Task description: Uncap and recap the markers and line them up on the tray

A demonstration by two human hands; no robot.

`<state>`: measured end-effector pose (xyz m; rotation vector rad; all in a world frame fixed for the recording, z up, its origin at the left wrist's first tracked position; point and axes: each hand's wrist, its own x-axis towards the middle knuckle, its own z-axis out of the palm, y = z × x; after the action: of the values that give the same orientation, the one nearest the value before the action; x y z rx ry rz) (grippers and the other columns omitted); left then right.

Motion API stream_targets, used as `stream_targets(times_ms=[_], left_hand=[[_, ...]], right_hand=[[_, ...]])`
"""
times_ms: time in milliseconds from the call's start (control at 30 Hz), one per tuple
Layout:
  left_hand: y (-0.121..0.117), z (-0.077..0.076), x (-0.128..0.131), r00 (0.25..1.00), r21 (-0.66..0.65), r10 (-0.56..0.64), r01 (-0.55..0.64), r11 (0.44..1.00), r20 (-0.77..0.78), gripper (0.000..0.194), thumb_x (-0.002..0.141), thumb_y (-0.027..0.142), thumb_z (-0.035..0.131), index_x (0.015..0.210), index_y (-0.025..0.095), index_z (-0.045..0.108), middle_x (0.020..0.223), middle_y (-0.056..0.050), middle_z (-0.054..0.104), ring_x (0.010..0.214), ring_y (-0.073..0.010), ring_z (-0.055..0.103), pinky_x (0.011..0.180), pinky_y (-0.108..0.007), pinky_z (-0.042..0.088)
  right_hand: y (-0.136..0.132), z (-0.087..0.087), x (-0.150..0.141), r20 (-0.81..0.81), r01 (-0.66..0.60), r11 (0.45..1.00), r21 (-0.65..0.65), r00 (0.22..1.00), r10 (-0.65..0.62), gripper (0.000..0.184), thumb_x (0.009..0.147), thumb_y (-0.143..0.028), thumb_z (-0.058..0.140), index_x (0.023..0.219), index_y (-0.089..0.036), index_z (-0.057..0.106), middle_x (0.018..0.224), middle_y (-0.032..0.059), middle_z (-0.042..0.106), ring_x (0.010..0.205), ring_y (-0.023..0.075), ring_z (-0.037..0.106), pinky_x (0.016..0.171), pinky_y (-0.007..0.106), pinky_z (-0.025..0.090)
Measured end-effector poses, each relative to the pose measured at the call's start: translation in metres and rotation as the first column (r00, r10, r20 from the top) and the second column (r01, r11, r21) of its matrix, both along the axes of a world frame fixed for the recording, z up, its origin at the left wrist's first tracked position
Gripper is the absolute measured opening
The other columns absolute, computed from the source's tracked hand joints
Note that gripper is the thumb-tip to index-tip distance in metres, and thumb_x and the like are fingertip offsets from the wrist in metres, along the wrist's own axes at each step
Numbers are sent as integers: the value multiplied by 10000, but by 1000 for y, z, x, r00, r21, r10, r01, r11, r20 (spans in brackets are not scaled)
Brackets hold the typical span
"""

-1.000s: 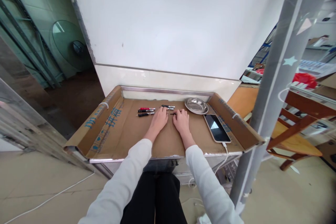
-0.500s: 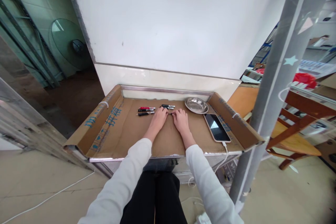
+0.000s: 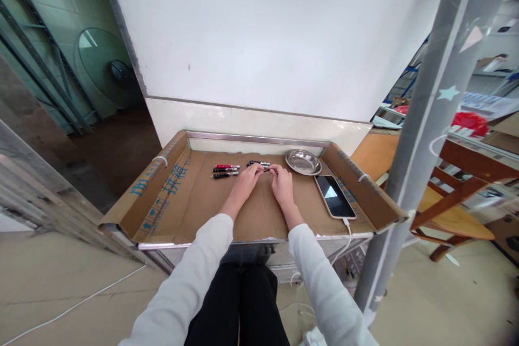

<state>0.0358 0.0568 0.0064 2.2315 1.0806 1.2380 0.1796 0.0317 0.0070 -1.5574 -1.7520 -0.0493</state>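
At the back of the cardboard-lined worktop (image 3: 190,211), the left hand (image 3: 246,183) and right hand (image 3: 281,184) pinch one small pen (image 3: 267,170) between fingertips, and a slipping grip could send it rolling toward the steel dish (image 3: 303,162).

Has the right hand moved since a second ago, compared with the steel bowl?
Yes, slightly. The right hand has edged toward the far side of the table, its fingertips now nearer the level of the steel bowl and meeting the left hand on a pen.
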Motion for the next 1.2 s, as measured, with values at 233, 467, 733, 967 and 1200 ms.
stream_targets(times_ms=[233, 467, 733, 967, 1200], left_hand=[[-7, 7, -1, 999, -31, 6, -5, 1000, 42, 180, 915, 316, 409, 1023, 220, 517, 979, -31, 653, 914, -160, 622, 823, -294, 469], [-10, 12, -3, 996, -26, 13, -11, 1000, 86, 212, 933, 299, 353, 1061, 201, 491, 974, -37, 644, 897, -137, 615, 810, -266, 458], [-7, 9, -2, 996, -16, 14, -13, 1000, 86, 200, 927, 304, 371, 1052, 205, 490, 1027, -43, 641, 888, -136, 624, 809, -263, 464], [-4, 5, -3, 1000, -73, 20, -22, 997, -21, 211, 918, 304, 394, 1106, 238, 462, 951, -23, 665, 867, -162, 640, 792, -292, 476], [4, -4, 3, 977, 99, 147, -133, 986, -155, 300, 925, 218, 313, 1180, 164, 461, 1177, -112, 588, 1097, -210, 551, 946, -372, 415]], right_hand=[[-1, 3, 0, -138, -62, 992, 112, 988, 77, 267, 924, -230, 311, 1033, -168, 546, 1007, 83, 630, 916, 173, 554, 839, 293, 380], [1, 0, 0, -195, -139, 984, 112, 968, 159, 260, 922, -239, 310, 1049, -176, 528, 1007, 80, 621, 914, 162, 556, 834, 281, 411], [-7, 3, -3, -51, -219, 976, 20, 974, 219, 252, 930, -258, 330, 1069, -203, 532, 1014, 57, 637, 887, 153, 568, 800, 257, 420], [-8, 5, -1, 83, -172, 985, -30, 981, 174, 213, 905, -310, 419, 1019, -221, 575, 863, 18, 655, 728, 145, 554, 719, 239, 404], [-7, 6, -1, 106, -73, 997, -32, 992, 76, 181, 910, -281, 427, 987, -219, 579, 950, 24, 669, 794, 163, 581, 759, 256, 383]])
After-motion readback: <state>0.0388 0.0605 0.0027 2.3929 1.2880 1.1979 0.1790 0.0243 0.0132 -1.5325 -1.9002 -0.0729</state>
